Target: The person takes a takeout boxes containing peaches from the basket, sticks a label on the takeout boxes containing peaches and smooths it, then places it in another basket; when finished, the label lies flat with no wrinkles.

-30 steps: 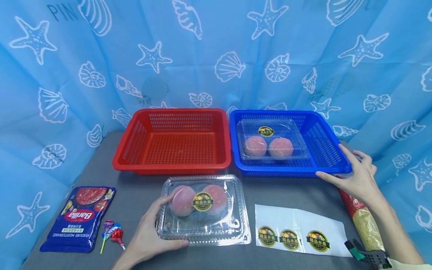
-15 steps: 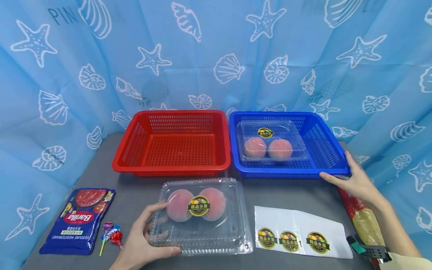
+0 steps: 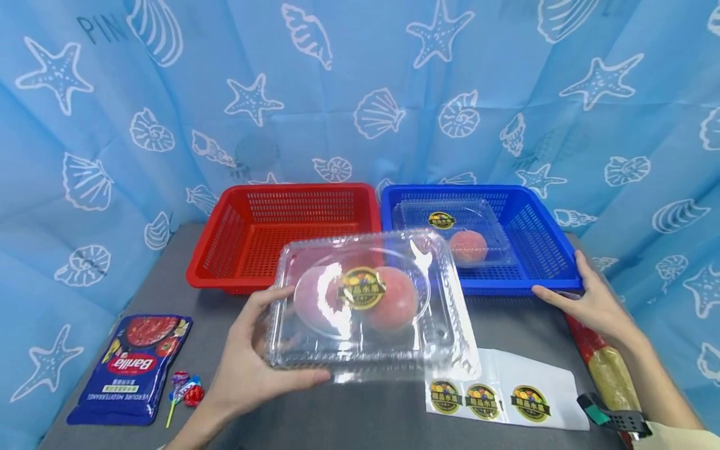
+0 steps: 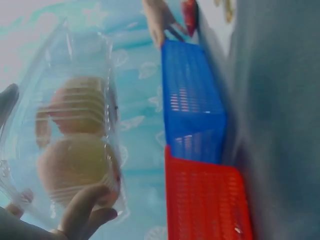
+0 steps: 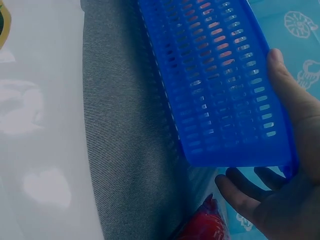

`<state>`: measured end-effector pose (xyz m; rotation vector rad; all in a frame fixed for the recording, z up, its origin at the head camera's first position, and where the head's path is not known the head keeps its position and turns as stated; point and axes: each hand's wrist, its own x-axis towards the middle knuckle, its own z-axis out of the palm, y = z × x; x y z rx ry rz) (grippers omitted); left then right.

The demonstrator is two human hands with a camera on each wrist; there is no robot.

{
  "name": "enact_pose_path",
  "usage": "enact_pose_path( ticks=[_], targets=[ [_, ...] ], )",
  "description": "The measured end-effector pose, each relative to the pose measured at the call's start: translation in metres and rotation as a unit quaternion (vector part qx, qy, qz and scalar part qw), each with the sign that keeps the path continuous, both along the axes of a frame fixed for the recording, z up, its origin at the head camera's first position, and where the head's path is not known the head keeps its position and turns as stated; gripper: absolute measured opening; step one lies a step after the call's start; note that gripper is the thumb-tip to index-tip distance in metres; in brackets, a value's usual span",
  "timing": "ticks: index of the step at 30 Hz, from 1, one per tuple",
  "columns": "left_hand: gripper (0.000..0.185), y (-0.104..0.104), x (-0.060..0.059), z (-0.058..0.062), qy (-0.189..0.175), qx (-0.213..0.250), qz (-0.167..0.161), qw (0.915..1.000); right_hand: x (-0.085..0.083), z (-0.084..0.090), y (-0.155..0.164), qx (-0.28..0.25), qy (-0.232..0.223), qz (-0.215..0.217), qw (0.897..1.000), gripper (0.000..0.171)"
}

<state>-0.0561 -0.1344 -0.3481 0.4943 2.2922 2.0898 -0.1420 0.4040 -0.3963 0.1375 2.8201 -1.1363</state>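
Observation:
My left hand point(image 3: 255, 356) grips the left end of a clear plastic fruit box point(image 3: 360, 340), thumb along its near side. Raised off the table and slightly tilted, the box hides part of both baskets' front edges. Two pink peaches point(image 3: 394, 300) are inside, under a round black-and-gold sticker point(image 3: 361, 288) on the lid. In the left wrist view, fingers point(image 4: 82, 212) press against the box's end. My right hand point(image 3: 602, 309) holds the front right corner of the blue basket point(image 5: 235, 150), thumb on its rim. Another clear box point(image 3: 489, 228) with a sticker lies in that basket.
A red basket point(image 3: 219, 281) stands left of the blue one. White backing paper point(image 3: 554, 378) with several stickers lies at the front right, beside a red and gold packet point(image 3: 613, 378). A blue sauce pouch point(image 3: 126, 369) and lollipops point(image 3: 185, 389) are at the left.
My left hand has lifted the fruit box off the table and carried it up and right towards the baskets. My right hand has shifted its hold slightly on the blue basket's corner.

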Motion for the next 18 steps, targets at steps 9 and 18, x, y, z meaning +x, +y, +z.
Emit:
enact_pose_path(
  ticks=[9,18],
  targets=[
    [0.083,0.072,-0.074,0.02,0.082,-0.041,0.032,0.9953,0.001,0.0,-0.002,-0.036,0.017,0.025,0.999,0.109],
    [0.086,0.131,-0.119,0.014,0.083,-0.072,0.076,0.9911,0.005,-0.006,0.0,-0.062,0.016,0.004,0.998,0.113]
  ],
)
